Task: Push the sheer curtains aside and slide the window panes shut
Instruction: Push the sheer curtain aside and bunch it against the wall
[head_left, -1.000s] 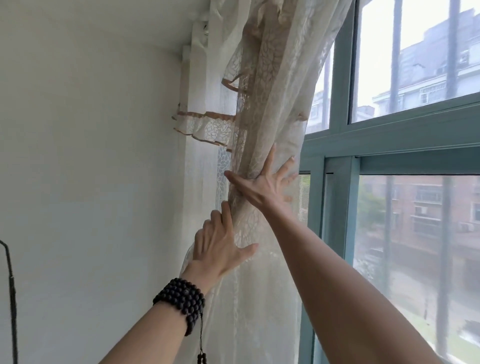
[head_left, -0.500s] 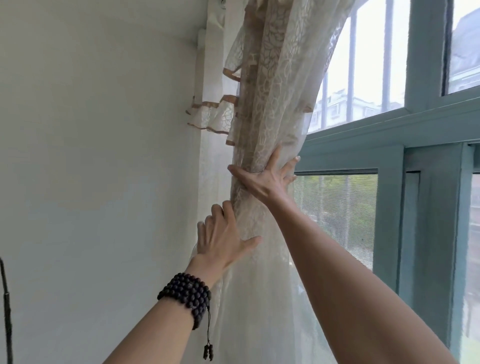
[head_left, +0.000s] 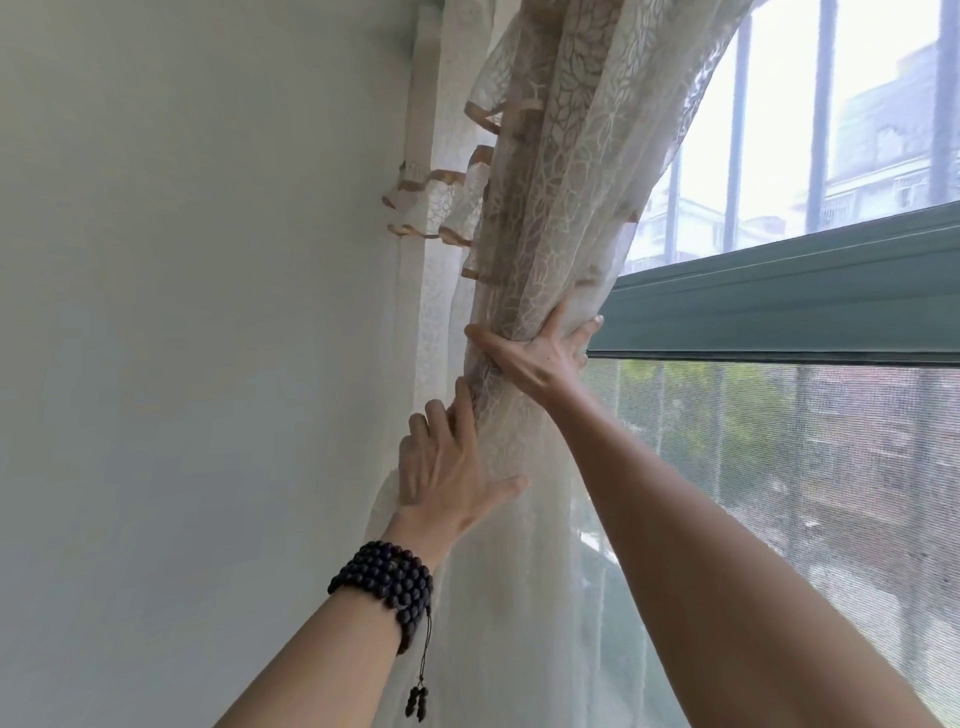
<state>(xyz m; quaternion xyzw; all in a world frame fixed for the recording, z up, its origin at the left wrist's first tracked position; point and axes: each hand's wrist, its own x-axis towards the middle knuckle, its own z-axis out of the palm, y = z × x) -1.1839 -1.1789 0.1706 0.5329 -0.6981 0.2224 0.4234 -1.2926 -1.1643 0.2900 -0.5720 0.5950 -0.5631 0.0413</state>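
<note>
The sheer curtain (head_left: 566, 171), cream lace with tan trim, is bunched into a thick column against the left wall corner. My right hand (head_left: 540, 356) wraps around the bundle from the right, fingers spread over the fabric. Below it my left hand (head_left: 449, 467), with a dark bead bracelet on the wrist, presses flat against the bundle's left side. To the right the green window frame's horizontal bar (head_left: 779, 306) shows, with a mesh screen (head_left: 805, 467) under it and glass above.
A plain white wall (head_left: 182, 338) fills the left half. Vertical security bars (head_left: 821, 114) stand outside the upper glass. Buildings and trees show beyond the window. The curtain's lower part (head_left: 519, 623) hangs loose between my forearms.
Both hands have kept their hold on the bundle. The view has swung left, so the vertical frame posts have left the picture and more mesh screen shows.
</note>
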